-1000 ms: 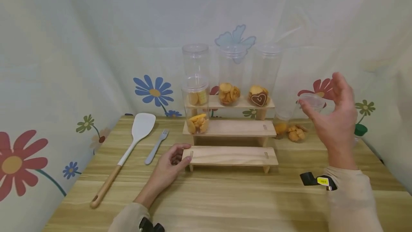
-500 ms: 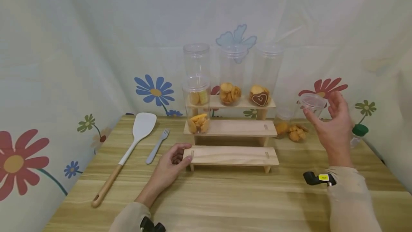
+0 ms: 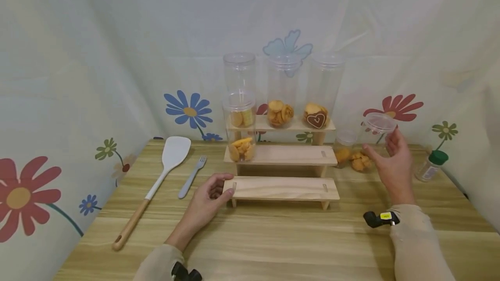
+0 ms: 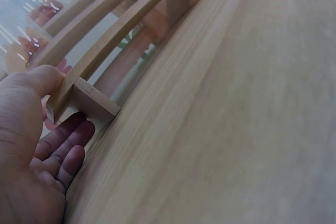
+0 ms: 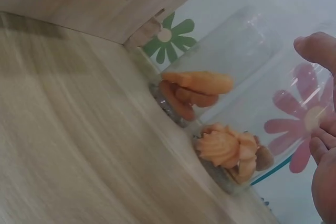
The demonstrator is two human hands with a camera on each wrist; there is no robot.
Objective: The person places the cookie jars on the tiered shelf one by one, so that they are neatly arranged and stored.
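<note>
My left hand [image 3: 208, 198] holds the left end of the lowest step of a three-step wooden shelf [image 3: 281, 188]. In the left wrist view its thumb lies on top and the fingers are below, beside the shelf's leg [image 4: 94, 99]. At the right, my right hand [image 3: 394, 170] has thumb and fingers round a tall clear lidded jar [image 3: 378, 125] with shell-shaped cookies [image 5: 226, 148] at its bottom. The jar stands upright on the table. Close to its left is a shorter clear jar [image 3: 344, 144], also holding cookies [image 5: 197, 87].
Clear cookie jars [image 3: 281, 83] stand on the top step, and another jar [image 3: 241, 131] is on the middle step. A white spatula [image 3: 175, 153] and a small grey fork [image 3: 192, 178] lie at the left. A green-capped shaker [image 3: 431, 166] stands at the far right.
My right hand has come down and inward from above the jar to its side, with the fingers closing round it. The green-capped shaker is now uncovered. My left hand stays on the shelf.
</note>
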